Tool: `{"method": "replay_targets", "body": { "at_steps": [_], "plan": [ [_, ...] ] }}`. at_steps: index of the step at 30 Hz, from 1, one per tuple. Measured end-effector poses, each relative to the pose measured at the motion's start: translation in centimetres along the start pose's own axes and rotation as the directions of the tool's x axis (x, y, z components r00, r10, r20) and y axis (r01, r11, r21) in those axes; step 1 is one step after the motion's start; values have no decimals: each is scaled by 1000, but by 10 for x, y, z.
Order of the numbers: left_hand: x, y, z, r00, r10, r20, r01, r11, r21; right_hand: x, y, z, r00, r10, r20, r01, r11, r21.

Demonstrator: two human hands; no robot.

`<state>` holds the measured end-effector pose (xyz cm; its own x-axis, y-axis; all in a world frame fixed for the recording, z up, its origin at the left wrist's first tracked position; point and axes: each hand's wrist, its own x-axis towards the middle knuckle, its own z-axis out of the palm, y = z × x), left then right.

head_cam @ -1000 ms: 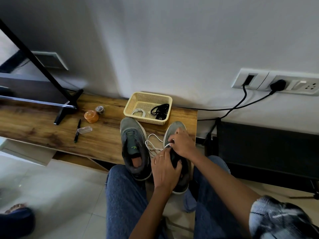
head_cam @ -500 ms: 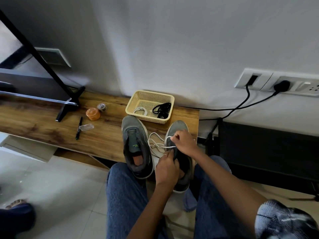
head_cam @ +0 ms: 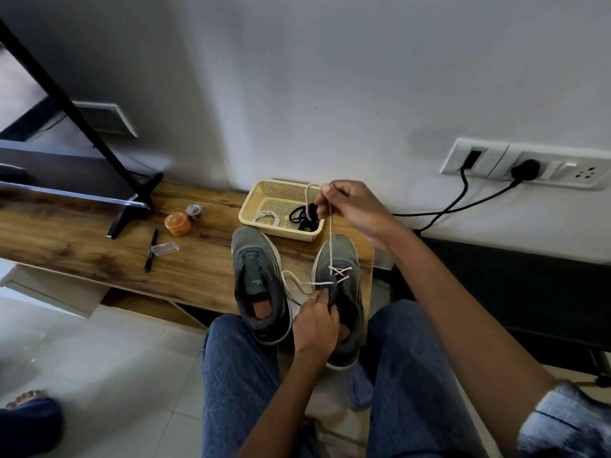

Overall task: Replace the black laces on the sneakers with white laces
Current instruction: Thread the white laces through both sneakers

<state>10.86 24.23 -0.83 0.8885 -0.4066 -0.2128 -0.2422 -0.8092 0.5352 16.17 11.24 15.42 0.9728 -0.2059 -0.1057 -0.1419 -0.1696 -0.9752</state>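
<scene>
Against the white wall, on the desk [head_cam: 82,239], the left hand [head_cam: 315,320] grips the right sneaker [head_cam: 340,292] by its tongue edge, best held firm while the right hand [head_cam: 350,206], raised above it, pinches the white lace [head_cam: 330,236] and draws it snug, evenly.

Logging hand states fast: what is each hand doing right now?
Left hand: grips the right sneaker.
Right hand: pinches the white lace, pulled up taut.
</scene>
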Motion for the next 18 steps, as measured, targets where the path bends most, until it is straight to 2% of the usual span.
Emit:
{"method": "replay_targets", "body": {
  "at_steps": [13,18],
  "plan": [
    [0,0,-1,1000,-23,4,23,1000,-14,-37,-60,-27,949,-276,-151,288,956,64],
    [3,0,-4,1000,-18,9,18,998,-57,-49,-66,-36,921,-324,-216,342,938,52]
  ]
}}
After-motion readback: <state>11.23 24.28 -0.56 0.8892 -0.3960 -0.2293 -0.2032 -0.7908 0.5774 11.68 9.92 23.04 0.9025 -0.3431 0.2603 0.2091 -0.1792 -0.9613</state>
